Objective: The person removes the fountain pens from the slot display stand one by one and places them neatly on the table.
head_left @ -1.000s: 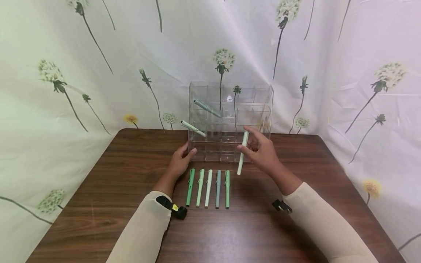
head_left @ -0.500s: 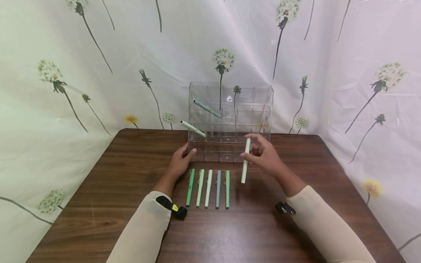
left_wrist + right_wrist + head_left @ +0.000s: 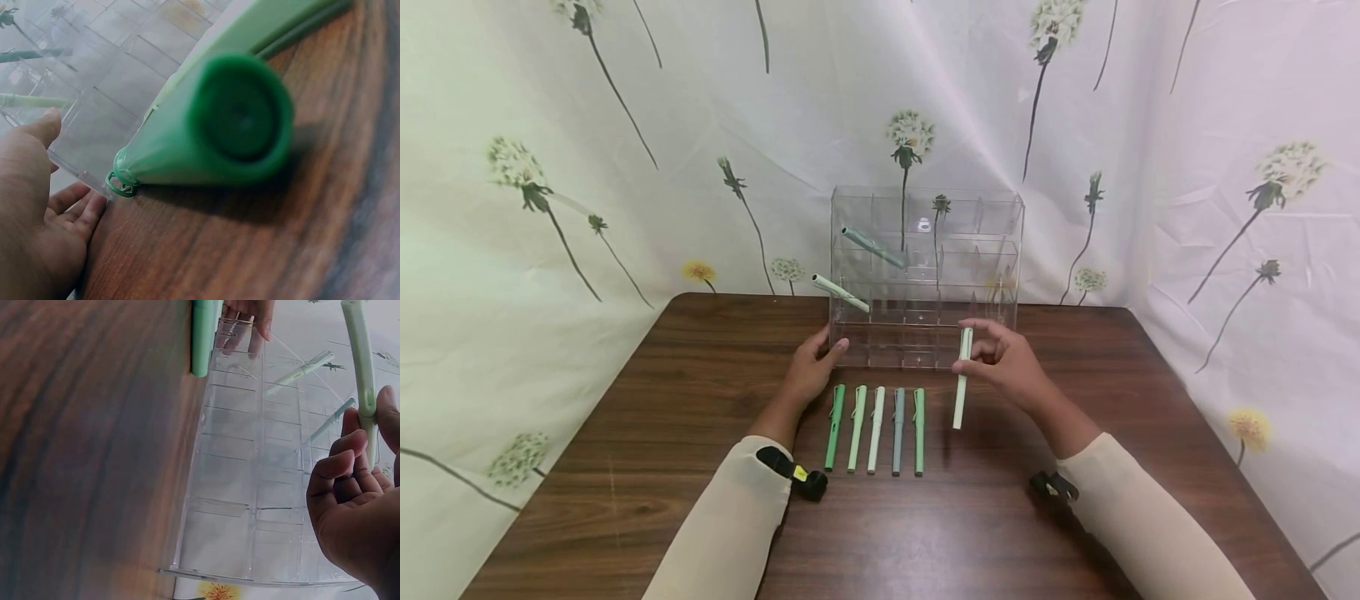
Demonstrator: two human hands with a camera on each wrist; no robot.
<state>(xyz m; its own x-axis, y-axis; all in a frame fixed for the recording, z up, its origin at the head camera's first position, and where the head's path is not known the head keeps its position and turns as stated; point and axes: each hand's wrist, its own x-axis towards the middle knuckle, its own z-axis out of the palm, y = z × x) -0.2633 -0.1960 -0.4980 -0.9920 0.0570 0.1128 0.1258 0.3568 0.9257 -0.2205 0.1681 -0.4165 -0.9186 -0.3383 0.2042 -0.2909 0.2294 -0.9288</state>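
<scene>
A clear tiered pen organizer (image 3: 923, 315) stands at the back of the table. My left hand (image 3: 805, 372) grips its left side, thumb at the front and the other fingers reaching behind the lower corner. Between thumb and fingers, my right hand (image 3: 1009, 364) pinches a pale green pen (image 3: 961, 402), in front of the organizer's right part. That pen is nearly vertical in the head view, its clip end up by the index finger. Two pens lean leftward in the organizer: a grey-green pen (image 3: 872, 247) higher up and a pale green pen (image 3: 841, 293) below it.
Several capped pens lie side by side before the organizer, from a dark green pen (image 3: 834, 429) at left, past a white pen (image 3: 876, 429) and a grey-blue pen (image 3: 898, 432), to a green pen (image 3: 919, 433). A dandelion-printed curtain (image 3: 760, 108) hangs behind the brown table (image 3: 925, 542).
My right hand has come down and slightly right, toward me, with the pale green pen, which has drawn away from the organizer. My left hand stays on the organizer.
</scene>
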